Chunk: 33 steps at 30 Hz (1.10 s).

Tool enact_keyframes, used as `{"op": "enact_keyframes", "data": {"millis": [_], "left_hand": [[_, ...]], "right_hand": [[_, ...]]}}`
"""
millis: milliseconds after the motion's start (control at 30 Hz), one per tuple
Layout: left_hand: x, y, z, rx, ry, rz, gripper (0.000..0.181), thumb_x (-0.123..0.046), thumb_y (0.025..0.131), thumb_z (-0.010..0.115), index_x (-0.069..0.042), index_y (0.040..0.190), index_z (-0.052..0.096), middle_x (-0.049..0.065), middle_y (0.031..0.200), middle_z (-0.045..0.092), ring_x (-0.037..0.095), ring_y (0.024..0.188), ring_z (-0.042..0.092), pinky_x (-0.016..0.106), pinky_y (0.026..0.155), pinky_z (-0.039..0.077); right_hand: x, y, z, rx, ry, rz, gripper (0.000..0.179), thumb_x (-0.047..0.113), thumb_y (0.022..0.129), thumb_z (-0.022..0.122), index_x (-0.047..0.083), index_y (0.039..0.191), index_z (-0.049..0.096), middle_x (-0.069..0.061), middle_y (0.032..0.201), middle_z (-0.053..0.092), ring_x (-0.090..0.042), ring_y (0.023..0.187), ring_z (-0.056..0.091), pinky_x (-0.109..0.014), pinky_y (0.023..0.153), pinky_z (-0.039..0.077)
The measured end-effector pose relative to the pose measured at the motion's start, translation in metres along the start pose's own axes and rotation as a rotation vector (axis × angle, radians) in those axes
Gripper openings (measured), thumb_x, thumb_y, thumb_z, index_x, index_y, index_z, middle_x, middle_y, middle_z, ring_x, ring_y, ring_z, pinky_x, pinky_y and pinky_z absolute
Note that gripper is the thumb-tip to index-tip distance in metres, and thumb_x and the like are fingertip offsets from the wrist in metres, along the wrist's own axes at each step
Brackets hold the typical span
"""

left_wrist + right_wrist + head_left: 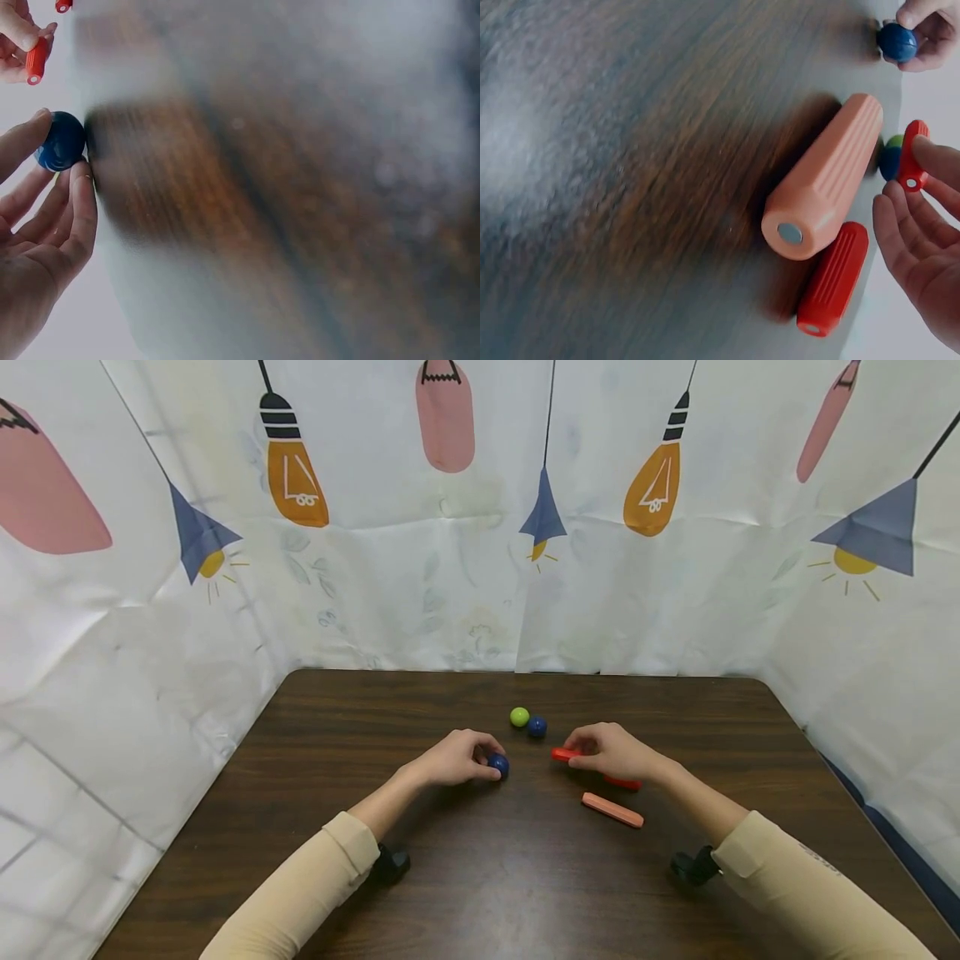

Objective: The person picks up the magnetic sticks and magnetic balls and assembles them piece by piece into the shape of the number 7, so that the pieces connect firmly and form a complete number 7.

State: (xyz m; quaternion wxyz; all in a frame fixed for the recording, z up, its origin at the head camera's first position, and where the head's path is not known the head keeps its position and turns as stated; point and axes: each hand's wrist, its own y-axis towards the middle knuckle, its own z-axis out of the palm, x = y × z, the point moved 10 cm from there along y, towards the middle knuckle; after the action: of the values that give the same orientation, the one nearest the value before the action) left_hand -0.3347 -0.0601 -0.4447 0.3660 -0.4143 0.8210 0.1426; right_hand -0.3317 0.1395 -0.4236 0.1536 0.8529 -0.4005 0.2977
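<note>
My left hand (453,758) pinches a dark blue ball (498,766) between thumb and fingertips, low over the table. In the left wrist view the blue ball (64,141) looks glossy. A short red ribbed rod (565,753) is gripped by my right hand (618,753); the right wrist view shows a pale round disc in the end of this red rod (913,154). Beneath the right hand lies a second red rod (624,783), partly covered in the head view. Nearer to me is a longer salmon rod (612,810), with a shiny disc in its end.
Beyond the hands, a green ball (519,717) and another blue ball (537,727) sit side by side on the dark wooden table (360,710). A white printed curtain (390,585) hangs behind the table's far edge and along its sides.
</note>
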Motion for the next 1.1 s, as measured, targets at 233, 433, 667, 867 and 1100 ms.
{"op": "enact_keyframes", "data": {"millis": [233,433,667,867,1100], "left_hand": [[0.004,0.003,-0.003,-0.004,-0.036,-0.014,0.028,-0.017,0.093,0.079,-0.010,0.120,0.073,-0.001,0.105,0.069,0.013,0.086,0.064,0.029,0.069,0.054],[0.004,0.007,-0.006,0.004,-0.056,-0.006,0.030,-0.017,0.093,0.079,-0.010,0.121,0.073,-0.001,0.110,0.070,0.013,0.090,0.064,0.029,0.076,0.054],[0.007,0.012,-0.008,0.013,-0.067,-0.019,0.032,-0.018,0.092,0.081,-0.009,0.121,0.073,0.000,0.111,0.071,0.013,0.091,0.064,0.030,0.081,0.053],[0.008,0.015,-0.009,0.012,-0.060,-0.018,0.031,-0.017,0.091,0.081,-0.007,0.120,0.074,0.000,0.110,0.071,0.013,0.092,0.063,0.030,0.084,0.053],[0.008,0.020,-0.010,-0.001,-0.053,-0.022,0.031,-0.018,0.090,0.082,-0.007,0.119,0.074,-0.001,0.108,0.071,0.013,0.092,0.063,0.030,0.083,0.052]], "right_hand": [[0.002,0.005,0.006,0.011,0.016,-0.017,0.019,0.021,0.097,0.074,0.009,0.111,0.075,0.006,0.098,0.071,-0.011,0.084,0.065,-0.032,0.077,0.054],[0.003,0.009,0.011,0.010,0.050,0.004,0.019,0.022,0.098,0.073,0.009,0.112,0.075,0.005,0.101,0.072,-0.012,0.088,0.066,-0.035,0.081,0.055],[-0.001,0.016,0.015,-0.009,0.089,0.037,0.018,0.022,0.098,0.074,0.010,0.111,0.075,0.004,0.101,0.071,-0.012,0.088,0.064,-0.034,0.079,0.053],[-0.001,0.021,0.019,-0.017,0.123,0.062,0.017,0.022,0.097,0.075,0.011,0.110,0.075,0.004,0.100,0.071,-0.013,0.086,0.064,-0.034,0.079,0.052],[0.001,0.028,0.024,-0.017,0.138,0.067,0.018,0.020,0.097,0.075,0.010,0.110,0.075,0.004,0.095,0.070,-0.014,0.078,0.063,-0.032,0.069,0.053]]}}
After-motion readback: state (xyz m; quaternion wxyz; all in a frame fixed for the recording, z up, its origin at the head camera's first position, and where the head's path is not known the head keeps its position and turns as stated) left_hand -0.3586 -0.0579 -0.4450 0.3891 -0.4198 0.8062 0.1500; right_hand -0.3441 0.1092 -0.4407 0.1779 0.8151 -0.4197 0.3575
